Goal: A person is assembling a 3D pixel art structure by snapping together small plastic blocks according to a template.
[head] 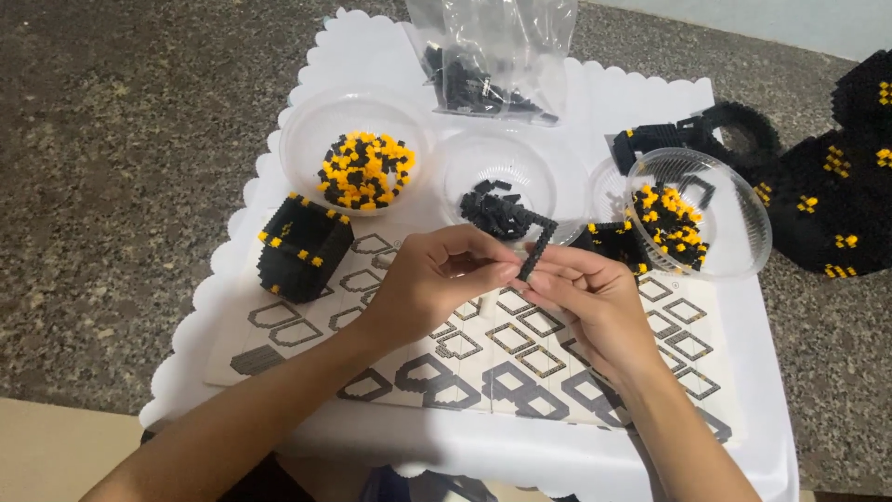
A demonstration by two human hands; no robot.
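1. I see both hands meeting over the middle of the tabletop; the left hand (423, 279) and the right hand (585, 297) are together, fingertips pinched on one small black brick strip (536, 249); it stands slightly tilted between them, above the instruction sheet (483, 358).

2. The strip looks light and stiff, a thin L-shaped run of tiny blocks; I judge it fragile at the joints, likely to snap apart if squeezed mid-span; the safer hold is at the two ends, near the studs, with gentle pressure; the plastic is probably smooth and a little slippery.

3. Toward the far edge sit three clear plastic bowls: the left bowl (302, 139) holds yellow and black pieces; the middle bowl (455, 167) holds black pieces only; the right bowl (743, 232) is tipped on its side with yellow and black pieces inside.

4. A built black cube (302, 249) with yellow corners stands near the left edge, on the sheet's corner; a clear bag (492, 56) of black parts lies at the far edge.

5. A larger black model (827, 195) with yellow dots rests off the right edge of the white cloth (316, 65); how its parts join I cannot tell.
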